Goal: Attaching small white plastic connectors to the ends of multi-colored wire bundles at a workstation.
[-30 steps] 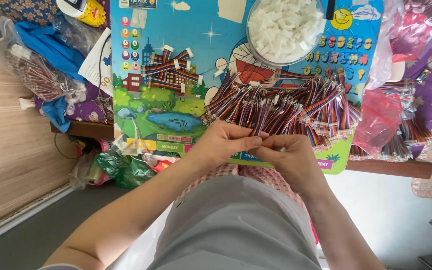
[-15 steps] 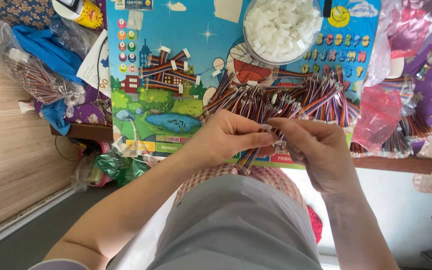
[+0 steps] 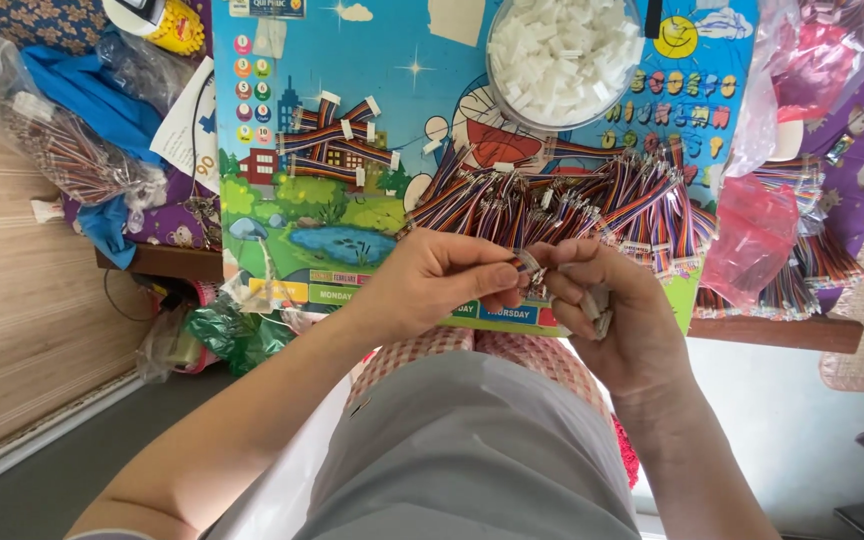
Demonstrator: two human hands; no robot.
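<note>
My left hand (image 3: 442,280) pinches the end of a short multicoloured ribbon wire (image 3: 526,266) between thumb and fingers. My right hand (image 3: 607,310) meets it at the wire's tip and holds small white plastic connectors (image 3: 597,308) in its curled fingers. Both hands hover over the near edge of a colourful cartoon board (image 3: 352,215). Just beyond them lies a large heap of multicoloured wires (image 3: 592,205). A clear round bowl of white connectors (image 3: 562,55) stands at the far side. A small pile of wires with white connectors fitted (image 3: 337,140) lies to the left.
Pink plastic bags (image 3: 752,235) with more wires lie at the right. A clear bag of wires (image 3: 72,155) and blue cloth (image 3: 82,95) lie at the left. A green bag (image 3: 232,335) sits under the table edge. My lap in grey cloth (image 3: 462,460) is below.
Both hands have lifted slightly and drawn together at the wire's tip. The right hand has turned so the white connectors in its fingers show.
</note>
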